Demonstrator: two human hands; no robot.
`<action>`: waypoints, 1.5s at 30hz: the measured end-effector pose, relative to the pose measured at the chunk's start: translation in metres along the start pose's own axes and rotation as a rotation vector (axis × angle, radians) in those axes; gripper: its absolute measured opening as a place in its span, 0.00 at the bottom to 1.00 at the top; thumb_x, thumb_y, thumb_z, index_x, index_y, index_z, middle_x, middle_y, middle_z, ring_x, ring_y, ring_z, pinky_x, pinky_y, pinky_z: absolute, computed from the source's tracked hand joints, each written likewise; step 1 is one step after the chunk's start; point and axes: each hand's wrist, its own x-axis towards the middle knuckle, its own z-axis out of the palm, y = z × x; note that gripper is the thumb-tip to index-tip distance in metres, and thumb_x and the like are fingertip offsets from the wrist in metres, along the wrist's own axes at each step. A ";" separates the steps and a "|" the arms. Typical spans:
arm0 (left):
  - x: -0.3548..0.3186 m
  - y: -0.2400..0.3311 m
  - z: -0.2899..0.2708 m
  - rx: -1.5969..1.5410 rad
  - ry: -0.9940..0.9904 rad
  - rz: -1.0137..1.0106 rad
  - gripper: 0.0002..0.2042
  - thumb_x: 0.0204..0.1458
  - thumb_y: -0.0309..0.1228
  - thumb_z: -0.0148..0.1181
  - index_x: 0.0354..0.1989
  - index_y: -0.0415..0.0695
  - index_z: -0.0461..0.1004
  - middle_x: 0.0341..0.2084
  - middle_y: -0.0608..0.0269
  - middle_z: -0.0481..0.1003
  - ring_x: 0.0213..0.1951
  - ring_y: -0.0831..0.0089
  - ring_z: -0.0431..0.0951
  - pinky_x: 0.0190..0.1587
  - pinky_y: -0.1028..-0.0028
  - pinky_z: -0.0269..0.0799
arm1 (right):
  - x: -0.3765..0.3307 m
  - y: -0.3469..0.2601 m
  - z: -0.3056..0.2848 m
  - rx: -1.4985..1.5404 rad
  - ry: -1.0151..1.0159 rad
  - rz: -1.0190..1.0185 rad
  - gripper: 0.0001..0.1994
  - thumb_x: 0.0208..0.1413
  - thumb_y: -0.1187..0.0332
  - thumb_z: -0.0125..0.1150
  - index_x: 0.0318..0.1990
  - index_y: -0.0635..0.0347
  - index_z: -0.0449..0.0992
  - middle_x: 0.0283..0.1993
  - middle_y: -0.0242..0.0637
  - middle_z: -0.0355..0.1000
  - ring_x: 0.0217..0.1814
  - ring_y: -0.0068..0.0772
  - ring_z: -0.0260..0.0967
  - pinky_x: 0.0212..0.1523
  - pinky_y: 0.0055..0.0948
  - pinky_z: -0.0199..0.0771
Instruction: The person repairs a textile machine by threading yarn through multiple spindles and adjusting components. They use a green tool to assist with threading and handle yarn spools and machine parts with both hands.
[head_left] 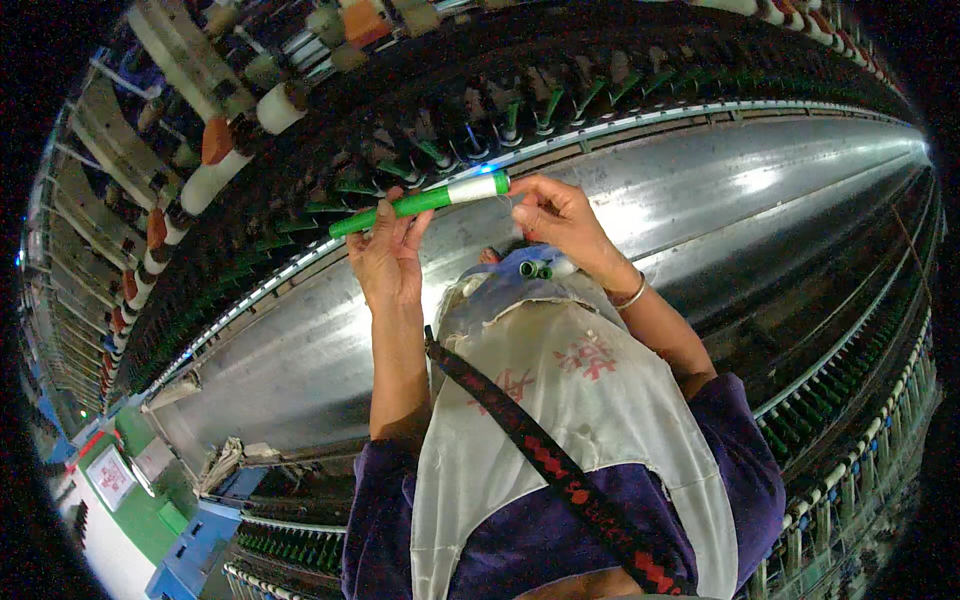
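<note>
My left hand [388,255] grips a long green bobbin tube [420,202] near its middle, holding it almost level in front of the spinning frame. The tube's right end carries a band of white yarn. My right hand [560,220] pinches at that white end, fingers closed on a thin thread that is hard to make out. Below my hands, a pale apron pocket [520,300] holds more green tubes [535,269].
A long curved metal cover [700,200] of the spinning machine runs across the view. Above it stands a row of green spindles [480,130]. White and orange roving bobbins [215,165] hang upper left. Another spindle row [850,440] lies lower right. Green floor [140,500] lies at lower left.
</note>
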 end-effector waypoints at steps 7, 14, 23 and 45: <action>0.000 -0.008 0.017 -0.033 -0.086 -0.015 0.11 0.49 0.19 0.60 0.38 0.42 0.66 0.43 0.43 0.72 0.46 0.49 0.75 0.47 0.47 0.76 | -0.002 0.012 -0.019 -0.030 -0.031 0.062 0.06 0.57 0.70 0.58 0.36 0.62 0.77 0.29 0.24 0.68 0.24 0.13 0.60 0.25 0.16 0.63; -0.001 -0.008 0.031 -0.105 -0.613 -0.238 0.17 0.46 0.17 0.61 0.43 0.45 0.67 0.41 0.51 0.74 0.50 0.47 0.73 0.56 0.43 0.65 | 0.011 0.004 -0.047 0.863 0.081 0.210 0.05 0.57 0.66 0.58 0.33 0.54 0.72 0.34 0.29 0.71 0.32 0.20 0.63 0.33 0.21 0.67; 0.007 -0.023 0.077 -0.015 -0.746 -0.318 0.18 0.45 0.18 0.63 0.43 0.46 0.64 0.37 0.52 0.74 0.46 0.50 0.75 0.54 0.47 0.68 | 0.012 -0.009 -0.052 0.553 0.087 0.137 0.09 0.61 0.65 0.53 0.30 0.56 0.67 0.19 0.22 0.57 0.18 0.13 0.52 0.18 0.16 0.52; -0.098 -0.159 0.146 0.077 0.335 0.397 0.09 0.60 0.33 0.50 0.46 0.48 0.62 0.26 0.67 0.66 0.23 0.76 0.67 0.22 0.72 0.70 | 0.022 -0.053 -0.228 0.924 -0.427 -0.033 0.09 0.61 0.63 0.52 0.31 0.56 0.67 0.31 0.33 0.66 0.31 0.30 0.62 0.38 0.32 0.64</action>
